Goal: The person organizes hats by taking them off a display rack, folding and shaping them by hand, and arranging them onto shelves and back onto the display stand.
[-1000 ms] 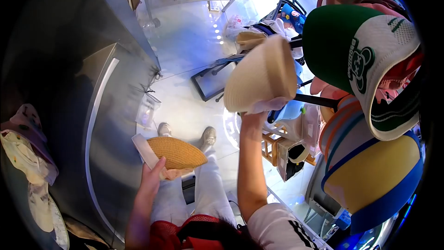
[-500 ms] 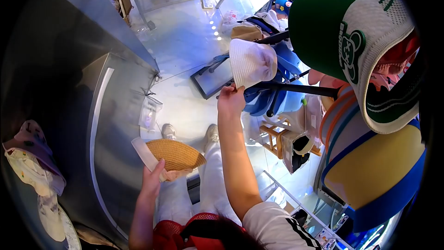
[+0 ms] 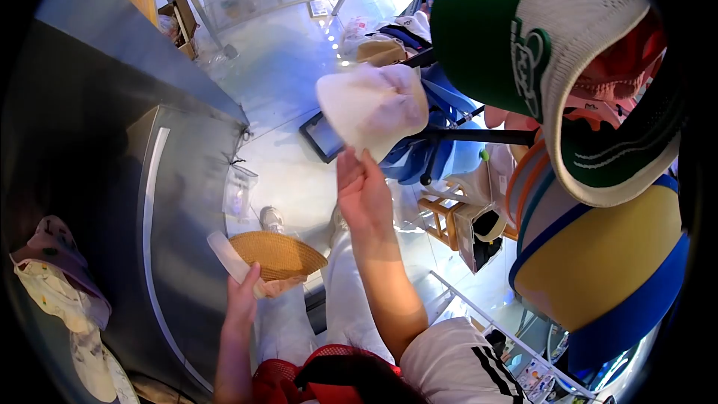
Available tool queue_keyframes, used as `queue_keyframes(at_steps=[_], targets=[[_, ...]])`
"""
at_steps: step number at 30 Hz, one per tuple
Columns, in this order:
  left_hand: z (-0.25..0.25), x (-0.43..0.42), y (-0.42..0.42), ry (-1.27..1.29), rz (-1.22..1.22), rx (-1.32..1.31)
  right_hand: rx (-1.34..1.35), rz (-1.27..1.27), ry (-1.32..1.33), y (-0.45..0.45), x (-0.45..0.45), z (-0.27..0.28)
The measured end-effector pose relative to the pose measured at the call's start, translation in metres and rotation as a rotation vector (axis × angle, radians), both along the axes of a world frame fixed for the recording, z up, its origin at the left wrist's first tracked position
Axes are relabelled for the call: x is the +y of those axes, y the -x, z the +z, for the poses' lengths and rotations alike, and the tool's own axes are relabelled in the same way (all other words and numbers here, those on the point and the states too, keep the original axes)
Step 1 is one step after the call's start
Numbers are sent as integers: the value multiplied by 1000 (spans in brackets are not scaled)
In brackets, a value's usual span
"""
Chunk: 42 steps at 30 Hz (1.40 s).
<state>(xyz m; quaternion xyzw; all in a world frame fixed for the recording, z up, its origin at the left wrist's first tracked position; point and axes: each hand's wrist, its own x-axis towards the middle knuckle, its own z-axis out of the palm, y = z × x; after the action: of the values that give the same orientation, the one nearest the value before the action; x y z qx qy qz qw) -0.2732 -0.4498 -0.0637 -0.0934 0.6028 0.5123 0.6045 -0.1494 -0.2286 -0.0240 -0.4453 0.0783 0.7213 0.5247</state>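
Observation:
My left hand [image 3: 243, 299] is closed on a folded tan straw hat [image 3: 278, 254] with a pale band along one edge. It is held low, in front of my legs. Higher up, my right hand [image 3: 364, 191] has its fingers stretched out at the lower brim of a white hat [image 3: 374, 108]. That hat sits at the end of a dark rack arm [image 3: 486, 136] and is slightly blurred. Whether the fingertips still touch the brim is hard to tell.
A green and white cap [image 3: 486, 37] hangs close at upper right, above a yellow and blue hat [image 3: 598, 262]. Several blue hats hang behind the white one. A dark metal cabinet [image 3: 187, 172] stands at left, with printed hats [image 3: 60, 277] beside it. A wooden stool [image 3: 441, 217] is at right.
My right hand's fingers have gone from pinching the white hat's brim to stretched out. The white hat has shifted left in view and tilted. My left hand keeps its hold on the straw hat.

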Motion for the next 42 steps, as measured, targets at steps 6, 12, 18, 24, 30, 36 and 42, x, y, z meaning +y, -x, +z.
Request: queue_keyframes(at_steps=[6,12,18,24,30,36,42], targets=[[2,3,-6,-13,-6,8,-67,124,80,4,-34,-2],[6,4,-10,-47,-6,6,-202,237,21,5,-52,-8],[10,1,-12,-31,26,12,-255,350,-27,-3,-40,-10],[9,-4,-14,-29,24,-10,-247,304,-134,1,-33,-29],[11,-5,-15,-32,32,-10,-148,86,-22,-1,-27,-43],[15,-4,-12,-36,0,13,33,-106,-92,-26,27,-87],[11,-5,-10,-20,-20,19,120,-200,2,-53,87,-139]])
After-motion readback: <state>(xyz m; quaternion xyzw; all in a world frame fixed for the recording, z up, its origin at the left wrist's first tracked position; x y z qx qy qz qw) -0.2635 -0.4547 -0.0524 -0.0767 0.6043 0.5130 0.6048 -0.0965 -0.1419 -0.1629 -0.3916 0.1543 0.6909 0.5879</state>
